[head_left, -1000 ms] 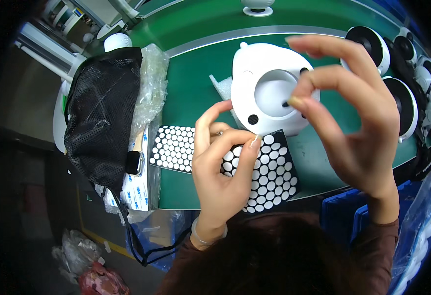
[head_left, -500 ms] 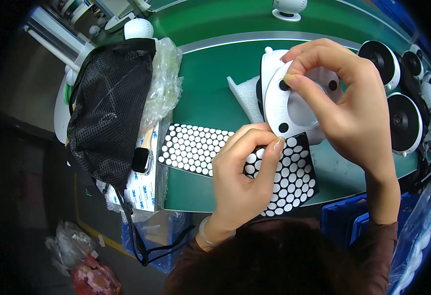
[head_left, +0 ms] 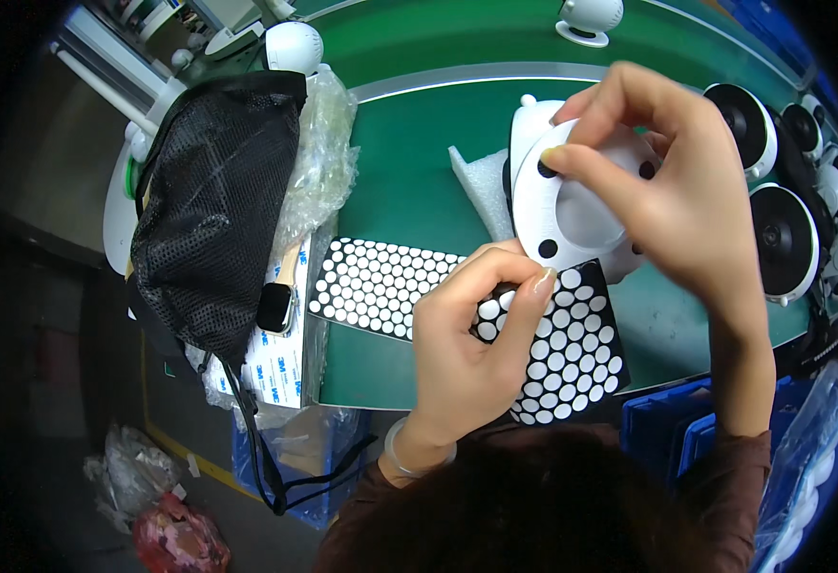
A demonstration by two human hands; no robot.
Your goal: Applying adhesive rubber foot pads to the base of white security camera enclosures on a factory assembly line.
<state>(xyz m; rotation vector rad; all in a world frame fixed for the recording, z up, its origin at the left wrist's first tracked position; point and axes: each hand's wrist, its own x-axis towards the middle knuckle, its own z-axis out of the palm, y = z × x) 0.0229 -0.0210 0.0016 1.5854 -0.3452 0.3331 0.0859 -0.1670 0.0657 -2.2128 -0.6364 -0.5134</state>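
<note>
A white ring-shaped base (head_left: 539, 205) with round black pads on its face is tilted up, part of a white rounded device (head_left: 533, 116). My right hand (head_left: 686, 181) is closed at the ring, its thumb on the upper left black pad (head_left: 547, 166) and fingers curled at the top edge. My left hand (head_left: 476, 329) pinches thumb and forefinger just below the ring's lower edge; what lies between the tips is too small to make out. Beneath that hand a black sheet of larger white dots (head_left: 572, 358) shows. To its left lies a sheet of smaller white dots (head_left: 371, 282).
White foam (head_left: 484, 186) lies behind the ring. A black mesh bag (head_left: 218, 210), bubble wrap (head_left: 328, 143) and a smartwatch (head_left: 275, 307) are at left. Several white round devices with black faces (head_left: 784, 239) line the right side. Blue bins (head_left: 653, 430) stand below the table's near edge.
The right thumb has shifted slightly left on the black pad, and the right hand's knuckles have risen a little. The larger-dot sheet has slid slightly right. My left hand keeps its pinch.
</note>
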